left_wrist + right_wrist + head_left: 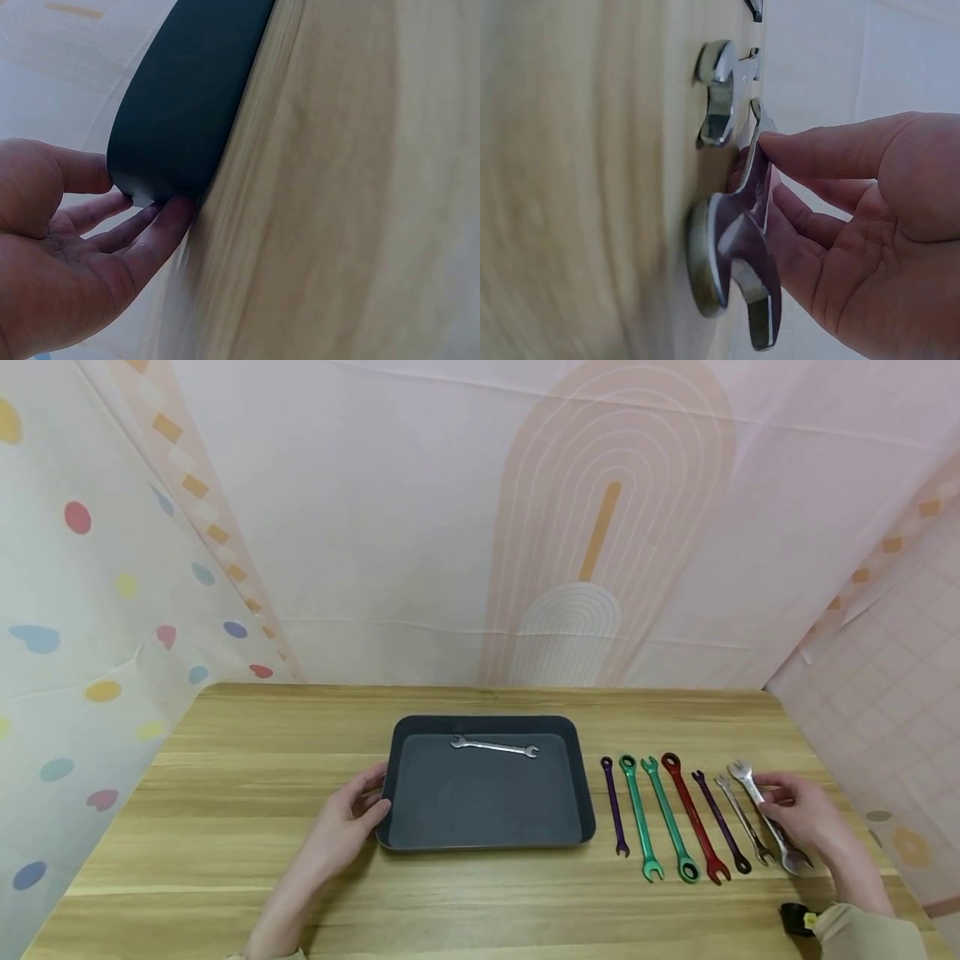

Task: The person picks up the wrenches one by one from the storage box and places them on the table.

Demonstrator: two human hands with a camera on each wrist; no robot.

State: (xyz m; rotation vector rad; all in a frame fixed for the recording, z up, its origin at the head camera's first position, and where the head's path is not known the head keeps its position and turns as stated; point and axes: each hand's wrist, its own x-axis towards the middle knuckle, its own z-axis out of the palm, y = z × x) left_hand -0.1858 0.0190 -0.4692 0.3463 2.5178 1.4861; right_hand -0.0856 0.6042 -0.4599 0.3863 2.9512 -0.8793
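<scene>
A dark grey tray [483,802] lies on the table with a small silver open-end wrench [495,746] near its far side. At the tray's left wall my left hand [341,827] holds on, the thumb at the rim and the other fingers against the side, as the left wrist view shows. Far to the right, my right hand [806,810] pinches a large silver open-end wrench [724,225] between thumb and fingers. That wrench is the rightmost of a row and lies at or close to the tabletop; whether it is lifted I cannot tell.
Left of the held wrench lie a smaller silver wrench [744,821], a purple wrench [722,821], a red wrench [696,814], two green wrenches [671,818] and another purple wrench [614,806] beside the tray. Patterned cloth [375,527] hangs behind the wooden table [480,902].
</scene>
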